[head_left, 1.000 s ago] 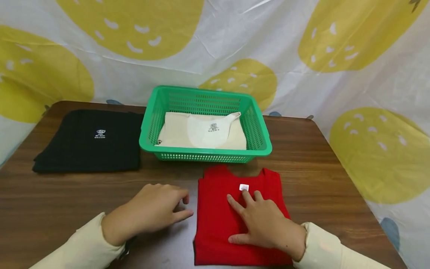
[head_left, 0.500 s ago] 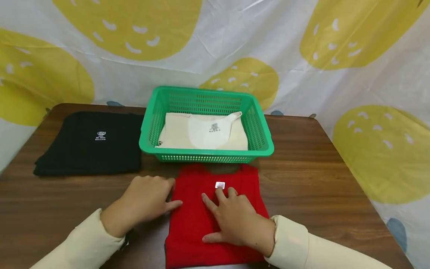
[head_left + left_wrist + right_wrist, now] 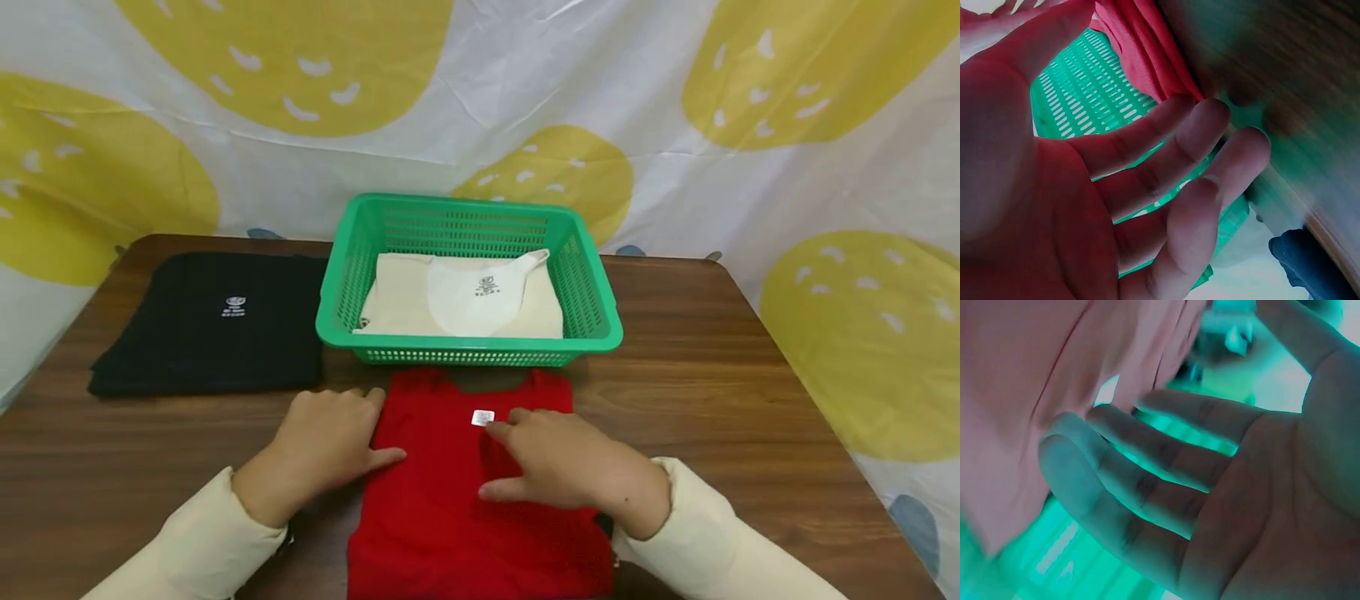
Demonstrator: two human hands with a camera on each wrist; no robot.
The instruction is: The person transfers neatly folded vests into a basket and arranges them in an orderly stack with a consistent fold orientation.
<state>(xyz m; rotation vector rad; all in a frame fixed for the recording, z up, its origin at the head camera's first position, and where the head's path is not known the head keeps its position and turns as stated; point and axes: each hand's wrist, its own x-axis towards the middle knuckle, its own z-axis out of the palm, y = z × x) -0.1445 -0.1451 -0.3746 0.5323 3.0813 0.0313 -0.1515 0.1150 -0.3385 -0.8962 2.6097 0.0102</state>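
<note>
A folded red garment (image 3: 438, 508) with a white label (image 3: 482, 417) near its neckline lies on the table. At its left edge rests my left hand (image 3: 330, 437), thumb on the cloth; the left wrist view shows the slightly bent fingertips (image 3: 1213, 115) against the layered red edge (image 3: 1147, 53). My right hand (image 3: 566, 458) is over the right half of the garment, thumb pointing left, index fingertip close to the label. Its fingers (image 3: 1147, 481) look loosely bent in the right wrist view, with no cloth between them; whether they touch the garment I cannot tell.
Just behind the red garment stands a green plastic basket (image 3: 465, 342) holding a folded cream garment (image 3: 405, 292) with a printed mark. To the basket's left lies a folded black garment (image 3: 202, 325). A patterned curtain (image 3: 675, 192) hangs behind the wooden table (image 3: 697, 375).
The red garment has slid left under my right hand and met my left hand. Since then my right hand has shifted right across it, its fingers less spread; the garment's lower part sits slightly nearer.
</note>
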